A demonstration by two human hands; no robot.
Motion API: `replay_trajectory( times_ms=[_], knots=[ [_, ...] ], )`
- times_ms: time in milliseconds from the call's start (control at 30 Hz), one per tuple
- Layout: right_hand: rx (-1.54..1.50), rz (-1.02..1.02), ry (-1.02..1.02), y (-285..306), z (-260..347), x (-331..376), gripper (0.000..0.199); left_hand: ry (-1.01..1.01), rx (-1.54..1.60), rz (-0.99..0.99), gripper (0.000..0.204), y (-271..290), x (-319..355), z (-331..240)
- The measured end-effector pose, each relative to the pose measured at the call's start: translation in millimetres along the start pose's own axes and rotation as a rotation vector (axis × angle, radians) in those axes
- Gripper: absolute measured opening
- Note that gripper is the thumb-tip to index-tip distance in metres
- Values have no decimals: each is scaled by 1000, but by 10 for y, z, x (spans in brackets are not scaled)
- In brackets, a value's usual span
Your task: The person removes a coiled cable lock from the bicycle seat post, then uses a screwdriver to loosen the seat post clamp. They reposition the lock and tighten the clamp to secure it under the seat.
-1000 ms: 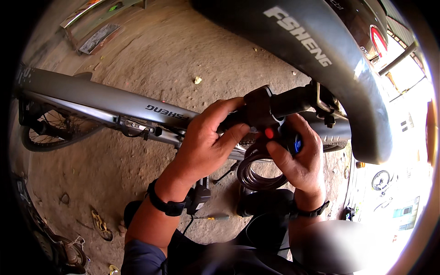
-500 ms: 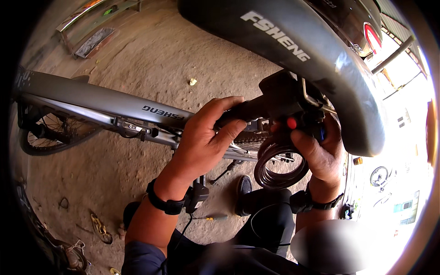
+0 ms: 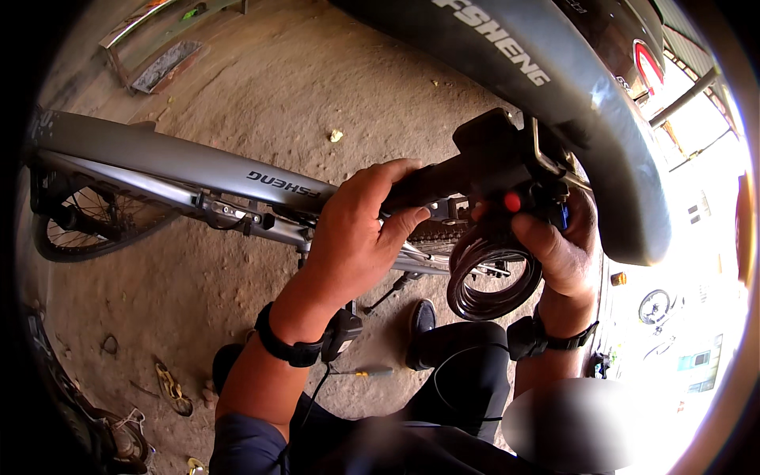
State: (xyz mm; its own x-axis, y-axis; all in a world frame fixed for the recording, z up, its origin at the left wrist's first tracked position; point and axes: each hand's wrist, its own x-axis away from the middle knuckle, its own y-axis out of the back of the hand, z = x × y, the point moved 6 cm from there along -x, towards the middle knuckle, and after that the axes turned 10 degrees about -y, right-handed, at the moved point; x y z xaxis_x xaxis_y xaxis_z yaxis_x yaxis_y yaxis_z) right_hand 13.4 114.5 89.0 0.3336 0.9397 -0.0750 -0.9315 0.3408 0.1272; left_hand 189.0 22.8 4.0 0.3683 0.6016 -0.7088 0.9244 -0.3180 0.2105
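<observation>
A dark bicycle saddle (image 3: 570,87) with pale lettering fills the upper right. Below it, my left hand (image 3: 356,226) is wrapped around the black seat post (image 3: 443,180), thumb along its near side. My right hand (image 3: 558,253) grips a coiled cable lock (image 3: 495,310) by its dark head under the saddle. A red round part (image 3: 512,201) shows just above that thumb, with a bit of blue beside it. Its dark, glossy loops hang between my hands. The right fingers are mostly hidden behind the lock and saddle. From the seat post, the grey bicycle frame (image 3: 198,162) stretches left.
A screwdriver (image 3: 368,372) lies on the dirt floor near my shoe (image 3: 422,321). A sandal (image 3: 174,392) sits at the lower left. Behind the saddle stands a dark vehicle with a red light (image 3: 647,65). A low bench (image 3: 142,32) is at the upper left.
The saddle, lock and right hand sit slightly farther right in view, and the saddle slightly higher. Both hands keep their holds.
</observation>
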Motion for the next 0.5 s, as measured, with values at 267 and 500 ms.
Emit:
replay_trajectory(
  times_ms=[267,500],
  knots=[
    [0,72,-41,-63,8,-50,59,-6,22,8,45,9,-2,19],
    [-25,100,-35,-87,46,-43,60,-53,-20,-17,47,3,-18,12]
  ],
)
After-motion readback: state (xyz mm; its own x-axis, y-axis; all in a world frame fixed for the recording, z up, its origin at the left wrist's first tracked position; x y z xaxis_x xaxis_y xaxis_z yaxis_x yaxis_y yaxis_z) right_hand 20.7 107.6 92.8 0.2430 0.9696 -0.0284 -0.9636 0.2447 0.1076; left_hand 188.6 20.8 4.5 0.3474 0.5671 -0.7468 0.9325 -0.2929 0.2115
